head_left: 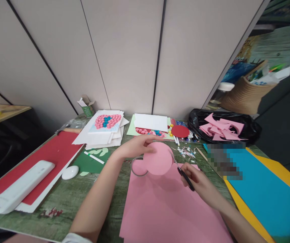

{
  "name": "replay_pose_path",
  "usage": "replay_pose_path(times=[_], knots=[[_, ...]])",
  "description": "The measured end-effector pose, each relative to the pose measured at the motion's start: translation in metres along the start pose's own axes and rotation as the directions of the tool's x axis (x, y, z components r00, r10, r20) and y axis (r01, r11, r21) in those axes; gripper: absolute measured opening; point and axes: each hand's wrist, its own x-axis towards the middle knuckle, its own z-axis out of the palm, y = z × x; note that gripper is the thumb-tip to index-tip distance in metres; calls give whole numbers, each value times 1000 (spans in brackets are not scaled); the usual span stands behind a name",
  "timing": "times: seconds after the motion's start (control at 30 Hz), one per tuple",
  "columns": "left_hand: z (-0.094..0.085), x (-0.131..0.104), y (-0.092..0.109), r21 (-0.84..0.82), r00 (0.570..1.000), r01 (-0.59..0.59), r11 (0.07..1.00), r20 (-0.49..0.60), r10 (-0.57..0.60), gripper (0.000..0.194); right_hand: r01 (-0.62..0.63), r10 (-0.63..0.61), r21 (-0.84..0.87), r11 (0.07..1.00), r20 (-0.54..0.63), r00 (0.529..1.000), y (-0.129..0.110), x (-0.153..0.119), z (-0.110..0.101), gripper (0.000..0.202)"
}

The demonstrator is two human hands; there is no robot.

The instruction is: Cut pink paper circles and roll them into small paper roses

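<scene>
My left hand (141, 145) is closed on the upper left edge of a pink paper circle (158, 159), which hangs above large pink paper sheets (175, 209). My right hand (194, 180) grips black-handled scissors (186, 179). The blades point up and left, at the circle's right edge. Left of the circle, a round ring (132, 168) lies partly on the pink sheets, its right side hidden by the circle.
Pink scraps (221, 128) lie on a black bag (253, 130) at back right. Blue paper (266, 192) is on the right. On the left are a white device (21, 187), red paper (61, 148) and green paper (84, 162). Paper bits (185, 152) lie beyond my right hand.
</scene>
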Motion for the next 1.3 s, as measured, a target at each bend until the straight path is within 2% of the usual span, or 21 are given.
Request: replay_pose_path(times=[0.23,0.5,0.63,0.87,1.3], knots=[[1,1,-2,5,1000,-7,1000,5,7,60,10,-8,90,996,-30,1000,2,0,-3,17],[0,0,-5,-42,999,-12,999,49,14,60,14,-13,108,994,-8,1000,0,1,-3,23],[1,0,-2,27,997,-12,1000,77,10,60,4,-5,114,993,10,1000,2,0,-2,24],[2,0,3,64,997,-25,998,76,20,59,9,-11,112,994,18,1000,4,-1,-3,18],[-2,-2,-3,33,996,-22,999,83,19,61,24,-25,49,999,33,999,3,0,-2,18]])
